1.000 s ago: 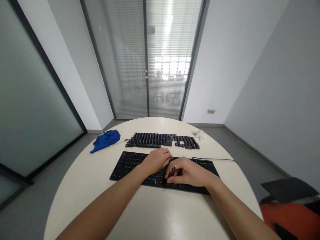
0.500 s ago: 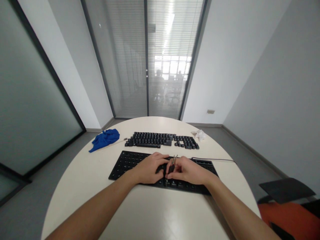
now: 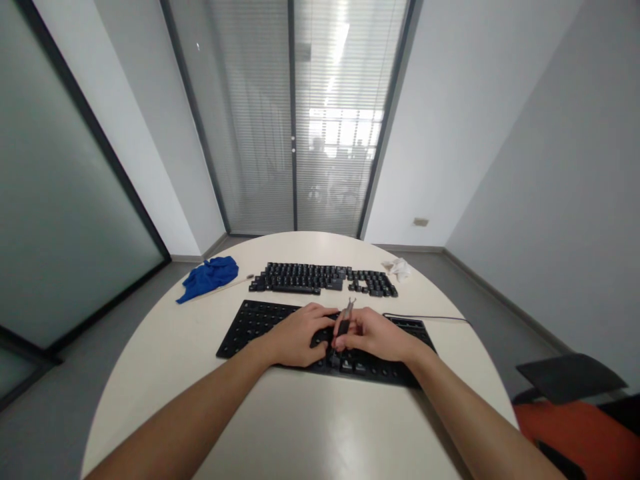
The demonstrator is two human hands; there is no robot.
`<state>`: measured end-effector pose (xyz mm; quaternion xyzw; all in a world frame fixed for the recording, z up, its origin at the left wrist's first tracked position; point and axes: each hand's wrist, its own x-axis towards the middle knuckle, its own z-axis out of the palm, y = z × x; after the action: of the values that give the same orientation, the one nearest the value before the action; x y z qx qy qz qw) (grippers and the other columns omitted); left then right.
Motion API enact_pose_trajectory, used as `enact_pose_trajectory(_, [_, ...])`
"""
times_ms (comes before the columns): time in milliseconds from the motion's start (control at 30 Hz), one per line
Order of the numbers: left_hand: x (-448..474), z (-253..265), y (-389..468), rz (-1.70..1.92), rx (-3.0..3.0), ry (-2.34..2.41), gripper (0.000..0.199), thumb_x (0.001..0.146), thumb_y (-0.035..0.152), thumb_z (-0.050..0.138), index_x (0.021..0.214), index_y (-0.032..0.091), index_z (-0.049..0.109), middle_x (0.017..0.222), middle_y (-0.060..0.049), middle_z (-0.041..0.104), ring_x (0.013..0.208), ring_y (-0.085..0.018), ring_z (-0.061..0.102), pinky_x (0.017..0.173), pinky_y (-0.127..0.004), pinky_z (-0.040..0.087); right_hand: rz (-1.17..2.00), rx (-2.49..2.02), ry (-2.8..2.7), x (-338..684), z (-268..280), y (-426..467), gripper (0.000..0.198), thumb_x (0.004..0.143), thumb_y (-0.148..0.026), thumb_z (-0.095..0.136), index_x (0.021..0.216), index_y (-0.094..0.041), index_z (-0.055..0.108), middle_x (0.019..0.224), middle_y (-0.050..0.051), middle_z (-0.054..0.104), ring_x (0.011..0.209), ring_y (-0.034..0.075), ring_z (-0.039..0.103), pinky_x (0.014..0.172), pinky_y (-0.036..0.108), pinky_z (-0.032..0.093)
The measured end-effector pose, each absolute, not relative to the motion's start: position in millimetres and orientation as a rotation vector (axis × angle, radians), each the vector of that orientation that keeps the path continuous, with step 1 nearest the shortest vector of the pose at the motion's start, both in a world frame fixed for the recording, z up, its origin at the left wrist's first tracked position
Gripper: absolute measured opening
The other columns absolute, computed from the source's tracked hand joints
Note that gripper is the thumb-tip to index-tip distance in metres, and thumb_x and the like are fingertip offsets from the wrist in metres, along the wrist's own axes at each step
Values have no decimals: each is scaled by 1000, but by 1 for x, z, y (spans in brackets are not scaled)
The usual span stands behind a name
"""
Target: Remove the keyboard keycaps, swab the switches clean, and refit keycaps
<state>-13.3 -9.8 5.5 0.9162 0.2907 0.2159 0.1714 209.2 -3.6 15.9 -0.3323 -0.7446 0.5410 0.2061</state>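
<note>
A black keyboard [image 3: 265, 323] lies across the near part of the table, with most of its keycaps off and a few still on near its front edge. My left hand [image 3: 300, 337] rests flat on the middle of it, fingers stretched out and holding nothing. Just to its right, my right hand [image 3: 375, 337] is closed around a keycap puller [image 3: 343, 327] with a dark grip. Thin metal prongs stick up from the puller's upper end. Its lower end points down at keys along the front edge; whether it touches one I cannot tell.
Beyond the keyboard, rows of loose black keycaps [image 3: 305, 279] lie in keyboard order. A blue cloth [image 3: 210, 277] and a thin stick-like brush [image 3: 227, 285] are at left, crumpled white tissue [image 3: 399, 269] at right. A cable [image 3: 425, 317] runs rightward. An orange chair [image 3: 565, 433] stands at right.
My right hand has turned the keycap puller more upright, so its prongs now stand higher. The left hand stays in place on the keyboard.
</note>
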Motion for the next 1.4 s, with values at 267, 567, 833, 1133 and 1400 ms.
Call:
enact_pose_trajectory(267, [-17,-1,-7,703,2519,821,41,80,11,61,118,22,66,141,-7,57,129,-25,50,114,-42,37,1358,-953,-1929,217,11,9,35,77,-49,77,90,-18,68,83,3,73,78,20,67,73,30,51])
enact_pose_trajectory(567, [-14,-11,5,810,2261,937,17,95,26,59,107,22,69,109,-5,70,105,-19,63,99,-32,46,1173,-995,-1934,220,13,14,33,82,-48,73,94,-18,66,76,1,69,62,14,57,57,26,41])
enact_pose_trajectory(833, [-14,-14,5,803,2230,950,18,96,27,57,109,21,68,110,-5,70,102,-19,64,97,-31,47,1248,-988,-1833,216,6,16,40,76,-41,78,101,-18,57,86,2,70,59,11,56,55,24,40])
enact_pose_trajectory(1133, [-13,-13,5,805,2300,890,18,98,23,53,108,19,67,109,-7,70,103,-20,63,95,-32,47,1328,-993,-1805,213,6,14,41,79,-39,74,108,-20,54,82,1,71,68,16,65,64,28,48])
enact_pose_trajectory(1400, [-13,-12,3,781,2315,902,15,94,20,57,106,20,65,108,-7,67,103,-20,61,97,-34,46,1425,-989,-1745,212,7,15,45,78,-40,76,110,-19,52,78,-1,71,72,16,69,72,30,52])
